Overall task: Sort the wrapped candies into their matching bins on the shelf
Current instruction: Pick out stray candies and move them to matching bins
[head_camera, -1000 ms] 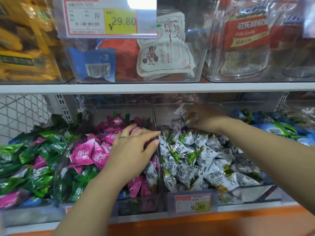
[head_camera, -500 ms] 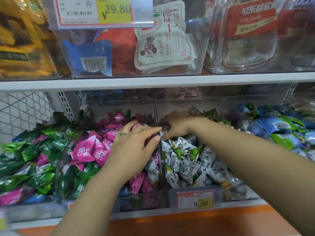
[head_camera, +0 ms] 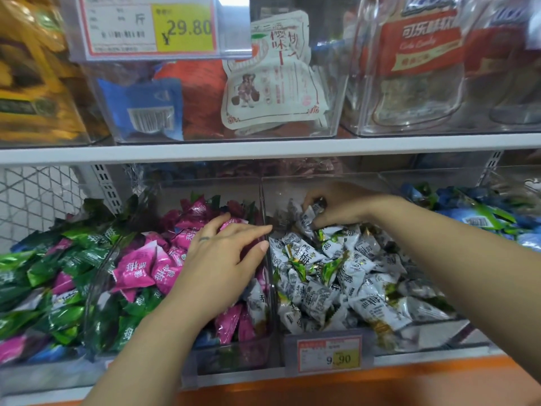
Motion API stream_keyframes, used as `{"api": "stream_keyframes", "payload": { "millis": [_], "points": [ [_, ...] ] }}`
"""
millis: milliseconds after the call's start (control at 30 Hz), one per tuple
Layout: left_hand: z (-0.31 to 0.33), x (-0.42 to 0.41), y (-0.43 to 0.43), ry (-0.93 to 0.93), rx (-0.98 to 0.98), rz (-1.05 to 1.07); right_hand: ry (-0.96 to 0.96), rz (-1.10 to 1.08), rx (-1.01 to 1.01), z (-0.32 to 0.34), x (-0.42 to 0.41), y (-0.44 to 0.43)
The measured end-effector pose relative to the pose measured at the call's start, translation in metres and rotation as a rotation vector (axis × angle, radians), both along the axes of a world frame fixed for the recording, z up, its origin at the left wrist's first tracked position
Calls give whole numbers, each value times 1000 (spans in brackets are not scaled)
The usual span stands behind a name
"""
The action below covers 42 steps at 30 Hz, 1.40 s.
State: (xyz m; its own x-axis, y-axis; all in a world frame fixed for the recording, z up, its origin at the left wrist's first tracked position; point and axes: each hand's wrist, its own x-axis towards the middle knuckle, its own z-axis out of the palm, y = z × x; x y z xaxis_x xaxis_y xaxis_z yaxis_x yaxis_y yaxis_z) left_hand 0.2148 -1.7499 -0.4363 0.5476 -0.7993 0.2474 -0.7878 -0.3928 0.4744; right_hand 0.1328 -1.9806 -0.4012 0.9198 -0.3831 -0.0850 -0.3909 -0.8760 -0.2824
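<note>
Clear plastic bins stand side by side on the lower shelf. The middle bin holds pink candies mixed with green ones and a few white ones. My left hand rests flat on that pile, fingers straight, tips reaching the divider wall. The bin to its right is full of white-and-grey wrapped candies. My right hand is at the back of that bin, fingers curled around a white-and-grey candy.
A heap of green candies with some pink fills the far left bin. Blue and green candies lie at the far right. A 9.90 price tag hangs on the white bin's front. The upper shelf carries clear boxes of packets.
My right hand moved from the divider back to the right, over the rear of the white candy bin, still with curled fingers. My left hand stayed on the pink pile.
</note>
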Motion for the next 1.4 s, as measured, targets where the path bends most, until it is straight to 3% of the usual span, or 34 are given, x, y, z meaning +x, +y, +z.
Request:
{"api": "stream_keyframes", "payload": {
  "millis": [367, 667, 867, 1033, 1167, 1400],
  "points": [
    [2, 0, -1, 7, 2, 6, -46, -33, 42, 9, -22, 4],
    [12, -16, -14, -107, -106, 84, -441, -175, 105, 22, -103, 24],
    [15, -51, -31, -108, -251, -86, -625, -437, 204, 0, -174, 16],
    [11, -93, -49, -101, -204, -256, -652, -534, 312, -26, -204, 13],
    [16, -113, -75, -28, -125, -355, -611, -491, 344, -34, -211, 10],
    [34, -111, -136, -71, 58, -449, -610, -424, 411, -33, -217, 2]
  ]
}}
